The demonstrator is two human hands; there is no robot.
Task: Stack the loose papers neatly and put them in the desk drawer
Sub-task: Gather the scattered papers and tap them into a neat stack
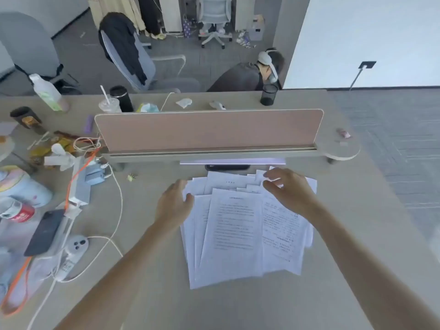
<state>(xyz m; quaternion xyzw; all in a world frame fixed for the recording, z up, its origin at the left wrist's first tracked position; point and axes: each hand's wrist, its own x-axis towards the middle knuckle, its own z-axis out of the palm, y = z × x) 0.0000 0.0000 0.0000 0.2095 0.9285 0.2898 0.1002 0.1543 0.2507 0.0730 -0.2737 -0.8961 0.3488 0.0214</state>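
Observation:
Several loose white printed papers (pixel 233 229) lie fanned and overlapping on the beige desk (pixel 147 294), in front of the pink divider. My left hand (pixel 175 203) rests at the left edge of the pile, fingers spread and touching the sheets. My right hand (pixel 289 189) hovers over the upper right sheets, fingers curled apart, thumb and fingertips at a paper's edge. Neither hand lifts a sheet. No drawer is visible.
A pink divider panel (pixel 207 131) stands behind the papers. To the left lie a dark phone (pixel 44 232), white and orange cables (pixel 114 210), a power strip (pixel 71 253), a red-labelled bottle (pixel 17 211) and clutter. A person sits beyond the desk.

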